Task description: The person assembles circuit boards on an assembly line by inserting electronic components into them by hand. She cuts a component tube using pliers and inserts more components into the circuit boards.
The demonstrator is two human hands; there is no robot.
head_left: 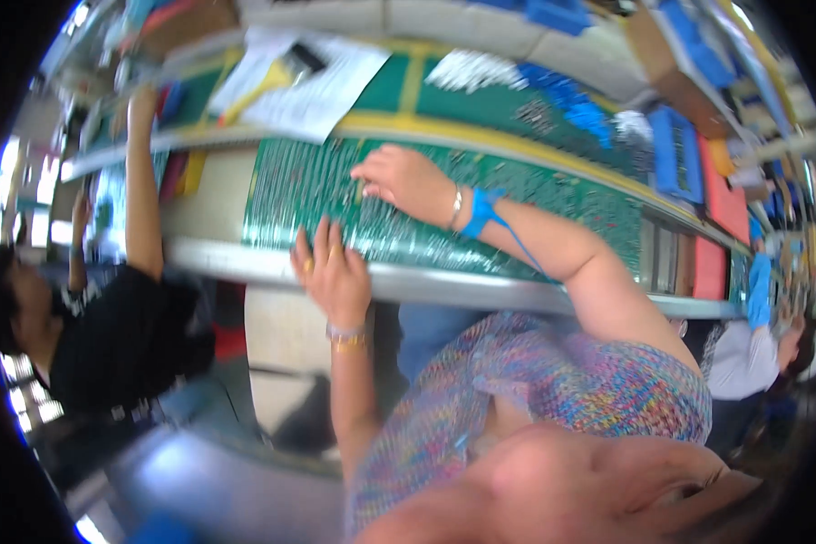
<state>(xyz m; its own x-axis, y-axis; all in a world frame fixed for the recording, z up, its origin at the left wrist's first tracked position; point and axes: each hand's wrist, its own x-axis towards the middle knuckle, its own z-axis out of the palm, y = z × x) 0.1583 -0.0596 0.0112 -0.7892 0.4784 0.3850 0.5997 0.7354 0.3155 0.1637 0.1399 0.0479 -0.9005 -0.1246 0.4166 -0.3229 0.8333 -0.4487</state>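
Note:
A large green circuit board [286,186], or several side by side, lies in the metal-edged track in front of me, covered with rows of small parts. My right hand [410,184], with a blue strap round its wrist, is over the board's far half. Its fingers are drawn together near the surface; whatever they pinch is too small to name. My left hand [334,276] rests by the near metal rail [426,283], fingers spread toward the board's near edge, holding nothing.
Beyond the track, a green shelf holds a paper sheet [344,77], a yellow-handled brush [267,86], white parts [474,71], blue parts [582,113] and a blue bin [673,154]. A co-worker in black [109,354] reaches over the line at left; another [743,358] is at far right.

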